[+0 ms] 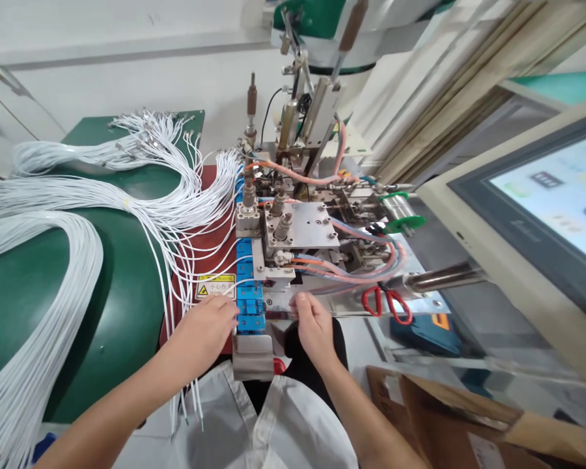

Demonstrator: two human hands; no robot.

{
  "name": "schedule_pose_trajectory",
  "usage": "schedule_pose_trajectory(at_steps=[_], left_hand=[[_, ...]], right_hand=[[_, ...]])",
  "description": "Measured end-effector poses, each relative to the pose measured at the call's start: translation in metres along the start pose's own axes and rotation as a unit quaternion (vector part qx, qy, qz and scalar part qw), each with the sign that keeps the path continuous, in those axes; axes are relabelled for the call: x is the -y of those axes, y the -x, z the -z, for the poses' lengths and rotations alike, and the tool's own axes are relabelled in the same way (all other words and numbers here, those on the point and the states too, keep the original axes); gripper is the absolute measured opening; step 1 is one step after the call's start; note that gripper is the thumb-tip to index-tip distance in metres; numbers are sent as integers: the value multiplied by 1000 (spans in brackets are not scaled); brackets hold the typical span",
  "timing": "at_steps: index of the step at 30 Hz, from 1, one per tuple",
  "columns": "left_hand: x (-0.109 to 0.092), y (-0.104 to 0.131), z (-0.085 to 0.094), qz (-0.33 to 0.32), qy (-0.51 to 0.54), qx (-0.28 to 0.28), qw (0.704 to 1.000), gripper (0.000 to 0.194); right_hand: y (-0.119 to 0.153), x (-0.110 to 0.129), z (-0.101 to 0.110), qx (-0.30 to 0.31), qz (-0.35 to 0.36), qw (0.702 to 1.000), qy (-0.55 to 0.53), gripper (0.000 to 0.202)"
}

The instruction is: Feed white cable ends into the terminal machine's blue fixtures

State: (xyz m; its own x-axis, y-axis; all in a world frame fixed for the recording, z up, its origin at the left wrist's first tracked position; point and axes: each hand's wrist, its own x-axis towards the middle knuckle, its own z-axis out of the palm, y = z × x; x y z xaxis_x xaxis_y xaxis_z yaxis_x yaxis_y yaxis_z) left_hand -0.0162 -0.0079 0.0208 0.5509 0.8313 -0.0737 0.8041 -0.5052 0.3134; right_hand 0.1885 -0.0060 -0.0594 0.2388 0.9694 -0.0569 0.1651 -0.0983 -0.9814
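Note:
My left hand is at the left side of a strip of blue blocks, its fingers bent together near white cables; what they hold is too small to tell. My right hand is just right of the strip, beside the metal machine, thumb and fingers pinched together, and anything between them is hidden. White cables fan out from the left onto the blue blocks, several with their ends in them. A yellow warning label lies above my left hand on the red plate.
Bundles of white cables lie on the green table at left. Red-handled scissors and a solder-like wire spool are to the right. A screen stands at right, above cardboard boxes.

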Motion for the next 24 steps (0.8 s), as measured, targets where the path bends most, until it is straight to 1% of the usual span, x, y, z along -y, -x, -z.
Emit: schedule_pose_trajectory(at_steps=[2, 4, 6, 8, 10, 12, 15, 18, 21, 23, 24], left_hand=[[-1, 12, 12, -17, 4, 87, 996, 19], [2, 25, 21, -20, 20, 149, 988, 14], [6, 36, 26, -12, 44, 177, 983, 7], [11, 41, 28, -3, 68, 179, 982, 5], [15, 40, 29, 4, 88, 157, 984, 8], [19, 33, 31, 8, 102, 117, 988, 11], [25, 18, 35, 7, 103, 45, 994, 14], [35, -2, 38, 10, 87, -19, 996, 15], [48, -29, 36, 18, 33, -81, 996, 16], [56, -50, 35, 25, -39, -119, 992, 17], [60, -61, 35, 28, -58, -129, 990, 18]], right_hand=[[2, -1, 8, -7, -5, 1000, 0, 41], [5, -1, 15, -8, -10, 1000, 8, 42], [7, -3, 20, -3, -11, 1000, 14, 43], [7, -7, 22, -2, -16, 1000, 18, 44], [4, -13, 25, -11, -21, 999, 42, 46], [0, -23, 28, -29, -15, 995, 96, 49], [-6, -42, 38, -55, 7, 979, 197, 54], [-10, -64, 49, -71, 48, 957, 277, 55], [-13, -85, 56, -79, 76, 932, 346, 49], [-17, -95, 57, -77, 108, 907, 400, 46], [-19, -100, 57, -74, 135, 891, 428, 44]])
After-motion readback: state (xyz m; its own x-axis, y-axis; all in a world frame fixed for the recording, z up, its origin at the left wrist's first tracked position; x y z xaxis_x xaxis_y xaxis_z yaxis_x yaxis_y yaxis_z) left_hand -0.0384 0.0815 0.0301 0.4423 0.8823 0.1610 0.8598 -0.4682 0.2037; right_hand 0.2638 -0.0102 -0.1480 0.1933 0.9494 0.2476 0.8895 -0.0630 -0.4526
